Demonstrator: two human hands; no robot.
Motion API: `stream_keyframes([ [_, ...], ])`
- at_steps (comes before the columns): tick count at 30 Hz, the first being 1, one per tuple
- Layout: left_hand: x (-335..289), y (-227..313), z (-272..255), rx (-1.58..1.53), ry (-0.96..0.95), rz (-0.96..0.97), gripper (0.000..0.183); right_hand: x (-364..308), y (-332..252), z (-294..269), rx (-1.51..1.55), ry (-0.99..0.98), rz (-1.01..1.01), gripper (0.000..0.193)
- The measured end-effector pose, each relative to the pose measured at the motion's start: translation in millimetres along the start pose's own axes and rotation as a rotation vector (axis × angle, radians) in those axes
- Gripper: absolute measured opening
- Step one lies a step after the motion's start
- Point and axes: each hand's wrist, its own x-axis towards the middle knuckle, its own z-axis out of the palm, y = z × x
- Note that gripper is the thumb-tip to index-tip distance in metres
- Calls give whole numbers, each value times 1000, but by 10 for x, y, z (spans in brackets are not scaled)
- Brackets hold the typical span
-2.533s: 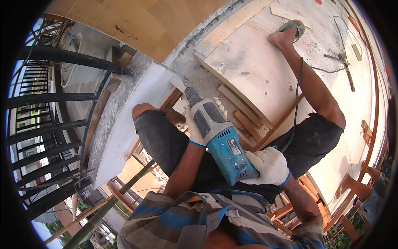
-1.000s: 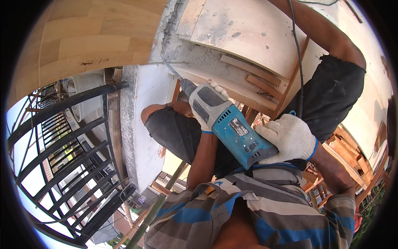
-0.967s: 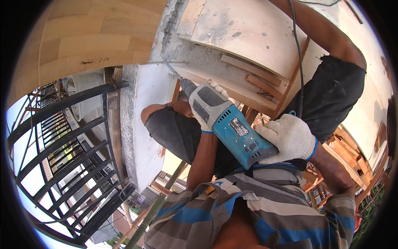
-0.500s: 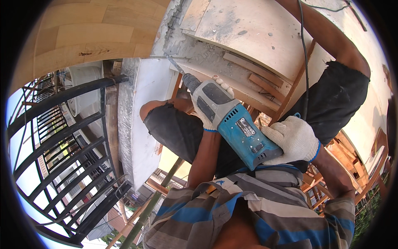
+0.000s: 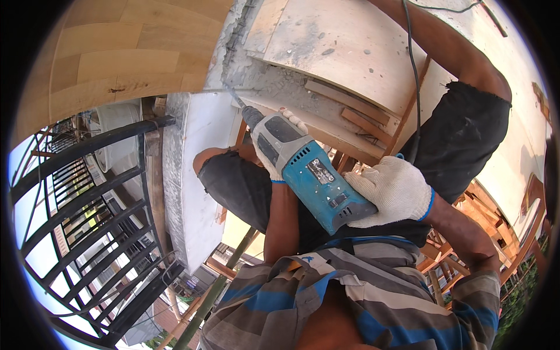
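A blue and grey rotary hammer [image 5: 324,178] lies slantwise across my lap, pointing up and to the left. Its thin bit [image 5: 235,98] meets the rough broken edge of the concrete [image 5: 224,64]; dust or blur hides the very tip. Under the front of the tool's body my left hand [image 5: 265,156] in a white knit glove is closed, with fingertips showing on the far side. At the back, my right hand [image 5: 398,189], gloved the same way, is wrapped around the rear handle. A dark power cord [image 5: 416,87] runs up from beside the right glove.
Left of me stands a black metal railing [image 5: 87,216]. Pale wood-look tiles [image 5: 134,41] cover the surface at upper left, beside a white slab [image 5: 201,169]. Dusty boards [image 5: 344,46] lie ahead, with loose wood strips [image 5: 361,125] below. A green pole [image 5: 201,309] slants at lower left.
The rotary hammer and both hands have shifted a little to the left, still gripped the same way. The whole view has also slid slightly.
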Motion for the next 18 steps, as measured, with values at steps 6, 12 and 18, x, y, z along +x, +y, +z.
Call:
stream_keyframes([
  [6, 33, 93, 50, -44, 86, -14, 87, 48, -67, 14, 6, -39, 37, 89],
  [12, 21, 135, 67, -47, 107, -24, 85, 76, -120, 55, -8, -27, 37, 87],
  [18, 142, 300, 41, -52, 139, -27, 82, 217, -185, 103, 7, -10, 74, 87],
])
